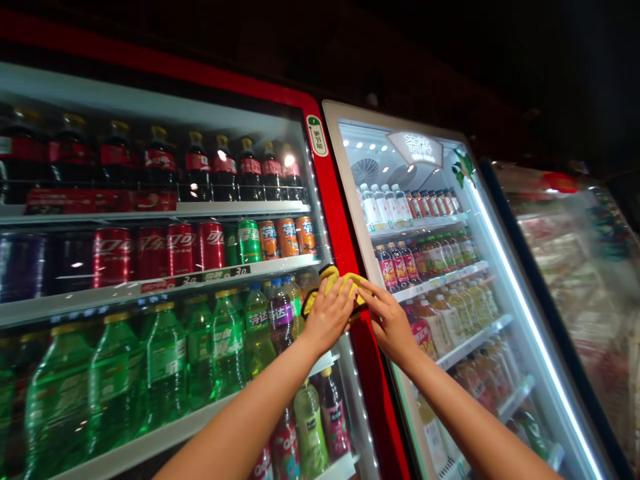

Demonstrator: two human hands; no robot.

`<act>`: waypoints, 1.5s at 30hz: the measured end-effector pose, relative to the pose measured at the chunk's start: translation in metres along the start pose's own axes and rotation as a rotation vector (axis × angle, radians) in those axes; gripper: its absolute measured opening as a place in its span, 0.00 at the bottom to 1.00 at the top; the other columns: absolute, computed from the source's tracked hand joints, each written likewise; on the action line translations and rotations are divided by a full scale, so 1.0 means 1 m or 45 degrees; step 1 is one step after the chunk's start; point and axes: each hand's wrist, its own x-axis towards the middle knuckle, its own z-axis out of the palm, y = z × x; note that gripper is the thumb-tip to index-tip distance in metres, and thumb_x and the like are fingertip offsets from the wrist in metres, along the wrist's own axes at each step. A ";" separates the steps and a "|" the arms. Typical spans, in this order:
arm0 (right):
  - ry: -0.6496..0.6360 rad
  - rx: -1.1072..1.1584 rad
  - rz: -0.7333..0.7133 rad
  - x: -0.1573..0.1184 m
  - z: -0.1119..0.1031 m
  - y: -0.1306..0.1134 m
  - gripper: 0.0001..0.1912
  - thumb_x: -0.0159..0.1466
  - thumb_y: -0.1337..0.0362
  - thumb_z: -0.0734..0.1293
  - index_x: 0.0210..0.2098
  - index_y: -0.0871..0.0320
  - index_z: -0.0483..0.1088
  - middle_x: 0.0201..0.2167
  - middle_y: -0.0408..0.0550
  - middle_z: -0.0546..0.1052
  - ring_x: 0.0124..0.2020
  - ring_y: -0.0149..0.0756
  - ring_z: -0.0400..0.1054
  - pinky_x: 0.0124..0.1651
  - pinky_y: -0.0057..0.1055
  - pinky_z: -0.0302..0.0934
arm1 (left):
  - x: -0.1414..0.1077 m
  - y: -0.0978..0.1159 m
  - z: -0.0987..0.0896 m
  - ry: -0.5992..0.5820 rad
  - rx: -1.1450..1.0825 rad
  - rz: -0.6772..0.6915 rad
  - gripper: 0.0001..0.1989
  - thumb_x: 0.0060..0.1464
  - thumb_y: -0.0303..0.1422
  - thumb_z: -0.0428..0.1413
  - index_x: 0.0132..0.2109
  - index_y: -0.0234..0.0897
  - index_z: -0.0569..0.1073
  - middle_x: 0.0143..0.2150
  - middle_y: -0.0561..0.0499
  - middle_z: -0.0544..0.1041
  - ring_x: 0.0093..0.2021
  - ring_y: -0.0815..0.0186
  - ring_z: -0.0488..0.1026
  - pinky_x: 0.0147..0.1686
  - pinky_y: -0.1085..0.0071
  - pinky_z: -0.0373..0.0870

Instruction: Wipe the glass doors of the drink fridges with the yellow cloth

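A yellow cloth with black edging (pixel 327 275) is bunched against the red door frame (pixel 337 213) of a drinks fridge. My left hand (pixel 330 313) lies over this cloth, its fingers closed together and pressing it to the frame. From the other side my right hand (pixel 393 327) has its fingertips on the cloth's right edge, with the fingers bent; part of the grip is hidden. Behind the glass, near my left hand, stand bottles with purple labels (pixel 281 313) and orange cans (pixel 287 238).
Shelves of cola bottles (pixel 159 160), red cans (pixel 113 253) and green bottles (pixel 165 360) fill the left fridge. A second, white-framed fridge (pixel 395 115) with lit shelves adjoins it on the right. Farther right is a blurred display case (pixel 575 267).
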 end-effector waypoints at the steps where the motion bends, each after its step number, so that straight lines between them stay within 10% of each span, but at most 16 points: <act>1: -0.034 0.011 0.023 -0.008 0.002 0.006 0.35 0.61 0.78 0.57 0.65 0.46 0.65 0.64 0.50 0.70 0.65 0.41 0.64 0.66 0.48 0.61 | -0.006 0.008 0.004 -0.007 0.000 0.029 0.37 0.61 0.40 0.56 0.71 0.34 0.54 0.73 0.40 0.56 0.74 0.53 0.50 0.71 0.45 0.47; 8: -0.298 0.031 0.055 -0.015 0.035 0.043 0.49 0.55 0.83 0.54 0.73 0.47 0.46 0.72 0.48 0.54 0.73 0.39 0.45 0.72 0.56 0.45 | 0.010 -0.018 -0.006 -0.060 0.053 0.068 0.37 0.58 0.40 0.59 0.69 0.32 0.58 0.73 0.38 0.57 0.73 0.53 0.52 0.71 0.48 0.50; 19: -0.186 -0.105 0.020 0.155 0.047 0.067 0.41 0.60 0.79 0.57 0.71 0.51 0.54 0.73 0.44 0.53 0.74 0.37 0.44 0.75 0.45 0.42 | 0.102 -0.094 -0.043 0.000 0.038 -0.218 0.32 0.61 0.37 0.56 0.68 0.29 0.60 0.74 0.34 0.52 0.74 0.50 0.50 0.72 0.49 0.43; 37: -0.417 -0.425 0.064 -0.110 0.029 0.035 0.46 0.63 0.82 0.52 0.73 0.43 0.32 0.73 0.49 0.52 0.73 0.38 0.45 0.70 0.54 0.52 | -0.048 0.046 0.011 -0.006 -0.055 0.133 0.30 0.62 0.34 0.53 0.69 0.32 0.59 0.72 0.37 0.57 0.72 0.52 0.55 0.70 0.47 0.52; 45: -0.426 -0.516 -0.002 -0.046 0.035 0.042 0.46 0.60 0.83 0.52 0.73 0.49 0.42 0.72 0.54 0.54 0.73 0.39 0.47 0.71 0.55 0.49 | -0.019 -0.003 -0.004 -0.090 0.016 0.182 0.38 0.57 0.39 0.59 0.70 0.33 0.57 0.72 0.37 0.57 0.72 0.53 0.54 0.70 0.49 0.51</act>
